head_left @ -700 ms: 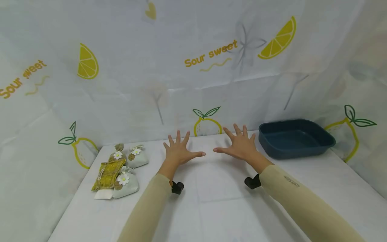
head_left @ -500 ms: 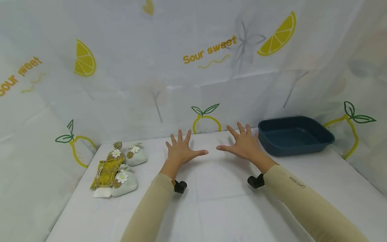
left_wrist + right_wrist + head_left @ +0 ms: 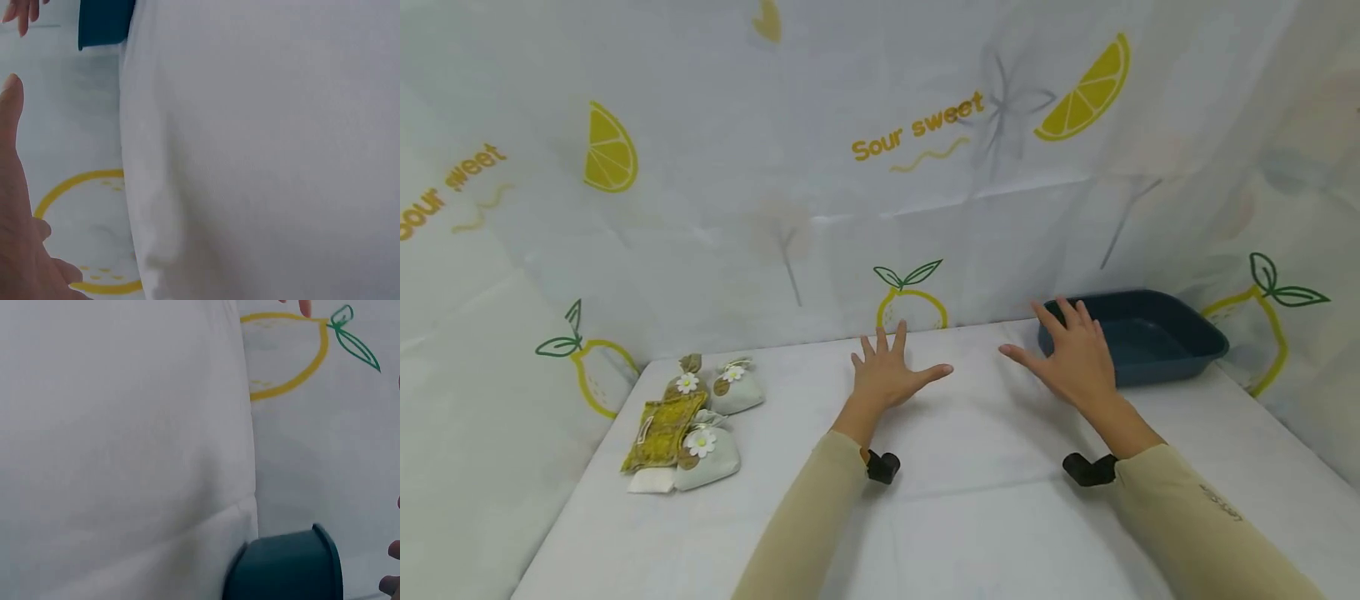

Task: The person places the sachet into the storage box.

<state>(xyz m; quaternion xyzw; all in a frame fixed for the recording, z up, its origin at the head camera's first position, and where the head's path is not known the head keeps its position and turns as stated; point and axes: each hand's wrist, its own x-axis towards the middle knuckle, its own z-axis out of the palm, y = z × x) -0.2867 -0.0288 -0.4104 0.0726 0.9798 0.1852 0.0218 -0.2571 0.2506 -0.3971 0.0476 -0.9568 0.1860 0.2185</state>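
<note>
Right hand [image 3: 1078,358] has its fingers splayed and its thumb stretched toward the left hand [image 3: 883,379], which is likewise spread wide, fingers straight, over the white cloth-covered worktop [image 3: 970,450]. Just beyond and to the right of the right hand sits a dark teal-blue rectangular tray with rounded corners [image 3: 1157,372], its near-left corner partly hidden behind the fingers in the head view. Its surface looks smooth and matt, like plastic. The walls are low and slope slightly outward to a thin rim; inside, the broad flat floor is the same deep colour, with a faint paler sheen near the middle. From the right wrist, its end wall looks greener and the lip projects a little. The visible fingertips there appear apart from it.

Well to the left of the left hand, a mustard-yellow square fabric cushion [image 3: 664,425] lies among two pale grey drawstring pouches [image 3: 711,462] and a brownish tied pouch [image 3: 677,389], the pouches each bearing a white daisy.
</note>
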